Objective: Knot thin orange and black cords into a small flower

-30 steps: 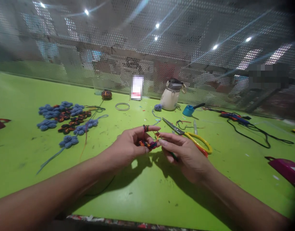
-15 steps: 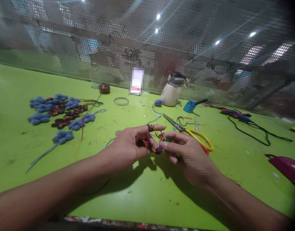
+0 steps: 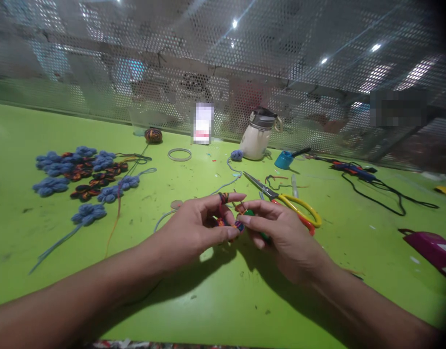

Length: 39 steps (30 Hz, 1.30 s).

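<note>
Between thumb and fingers, my left hand (image 3: 201,223) pinches a small multicoloured crochet piece (image 3: 239,226) in dark, orange and purple yarn. Strands of the same yarn (image 3: 223,198) wrap around its outstretched index finger. My right hand (image 3: 277,225) is closed around the green handle of a crochet hook (image 3: 249,213), whose thin shaft points up and left beside the yarn. The fingertips of both hands nearly meet, and the hook's tip is hard to make out. Scissors (image 3: 299,209) with yellow and orange handles lie just behind my right hand.
Blue and multicoloured crochet flowers (image 3: 88,213) lie at left, near a dark yarn ball (image 3: 153,135). Behind stand a ring (image 3: 179,155), a phone with a lit screen (image 3: 203,121), a bottle (image 3: 255,140) and a blue pot (image 3: 284,160). A glue gun (image 3: 354,170) and magenta object (image 3: 432,249) sit right.
My left thumb has slid right along the crochet piece, covering more of it. The hook stays in my right hand. The whole view has shifted slightly.
</note>
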{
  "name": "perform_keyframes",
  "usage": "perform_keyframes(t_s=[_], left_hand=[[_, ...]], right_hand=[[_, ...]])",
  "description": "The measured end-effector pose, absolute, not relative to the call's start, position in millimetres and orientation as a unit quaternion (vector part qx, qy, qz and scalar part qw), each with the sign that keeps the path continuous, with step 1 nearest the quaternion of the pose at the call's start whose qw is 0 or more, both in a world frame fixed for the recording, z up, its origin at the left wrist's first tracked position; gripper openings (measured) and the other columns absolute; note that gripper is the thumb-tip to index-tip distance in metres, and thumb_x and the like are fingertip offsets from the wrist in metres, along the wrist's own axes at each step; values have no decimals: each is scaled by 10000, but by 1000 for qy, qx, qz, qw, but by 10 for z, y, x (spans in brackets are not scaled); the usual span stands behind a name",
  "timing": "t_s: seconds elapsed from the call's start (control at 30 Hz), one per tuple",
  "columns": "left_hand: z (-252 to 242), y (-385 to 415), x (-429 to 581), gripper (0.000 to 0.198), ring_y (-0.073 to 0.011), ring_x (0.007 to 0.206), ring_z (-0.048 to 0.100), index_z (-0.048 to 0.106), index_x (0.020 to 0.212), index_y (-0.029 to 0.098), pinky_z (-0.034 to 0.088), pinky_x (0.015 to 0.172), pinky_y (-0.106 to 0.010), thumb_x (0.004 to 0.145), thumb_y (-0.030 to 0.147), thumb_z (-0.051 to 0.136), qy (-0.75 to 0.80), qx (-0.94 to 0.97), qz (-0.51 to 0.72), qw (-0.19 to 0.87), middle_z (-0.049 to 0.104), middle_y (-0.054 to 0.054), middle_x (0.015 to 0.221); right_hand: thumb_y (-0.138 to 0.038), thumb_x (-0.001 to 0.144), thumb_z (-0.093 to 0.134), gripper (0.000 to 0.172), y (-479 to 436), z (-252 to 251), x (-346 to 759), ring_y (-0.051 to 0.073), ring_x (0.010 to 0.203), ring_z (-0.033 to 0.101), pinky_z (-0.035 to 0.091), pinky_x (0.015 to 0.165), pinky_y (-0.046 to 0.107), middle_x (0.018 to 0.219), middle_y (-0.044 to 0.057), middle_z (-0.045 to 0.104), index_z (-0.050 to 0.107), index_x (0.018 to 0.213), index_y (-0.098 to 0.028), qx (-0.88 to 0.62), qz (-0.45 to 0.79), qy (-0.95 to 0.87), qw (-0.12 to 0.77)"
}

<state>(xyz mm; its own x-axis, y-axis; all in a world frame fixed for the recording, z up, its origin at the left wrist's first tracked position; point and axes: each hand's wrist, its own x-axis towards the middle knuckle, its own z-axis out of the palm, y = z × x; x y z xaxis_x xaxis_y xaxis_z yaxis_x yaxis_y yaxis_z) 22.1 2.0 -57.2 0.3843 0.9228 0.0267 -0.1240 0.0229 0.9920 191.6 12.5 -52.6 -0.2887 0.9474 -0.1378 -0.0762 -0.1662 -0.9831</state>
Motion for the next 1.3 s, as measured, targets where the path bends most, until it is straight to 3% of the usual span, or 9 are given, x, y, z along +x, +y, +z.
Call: perform_keyframes(t_s=[0.4,0.8,1.0,1.17,1.3], left_hand=[[-502,-12,196,488,-113,718,525,602,1174,258,413,707,-275,716,102,665,337,489,457,662,551,18,747],[-455,8,132,455,-113,690,539,635,1095,216,439,638,-243,659,130,732,318,472,497,655,582,7,754],[-445,8,100,543,-114,718,533,572,1196,208,451,664,-243,680,131,724,317,481,482,660,568,4,791],[-434,37,75,776,-130,742,527,371,1364,265,456,670,-260,685,98,709,291,508,453,672,578,3,788],[-430,76,47,718,-120,697,530,428,1332,230,446,652,-261,678,88,689,306,513,443,668,579,-1,789]], right_hand=[[-240,691,735,170,98,-474,1920,37,396,390,216,406,193,540,-55,517,669,829,-164,-414,640,-488,425],[-271,776,673,209,147,-514,1965,57,433,480,315,403,203,731,4,644,674,968,-189,-357,616,-540,450],[-246,794,654,175,106,-451,1967,49,424,487,362,421,205,699,-5,635,690,962,-210,-359,586,-570,450],[-234,783,658,205,87,-438,1984,60,418,494,386,415,216,682,-5,630,698,984,-217,-370,562,-603,428],[-231,788,647,217,111,-418,2013,54,413,490,368,399,201,690,-3,635,699,998,-226,-375,548,-622,415]])
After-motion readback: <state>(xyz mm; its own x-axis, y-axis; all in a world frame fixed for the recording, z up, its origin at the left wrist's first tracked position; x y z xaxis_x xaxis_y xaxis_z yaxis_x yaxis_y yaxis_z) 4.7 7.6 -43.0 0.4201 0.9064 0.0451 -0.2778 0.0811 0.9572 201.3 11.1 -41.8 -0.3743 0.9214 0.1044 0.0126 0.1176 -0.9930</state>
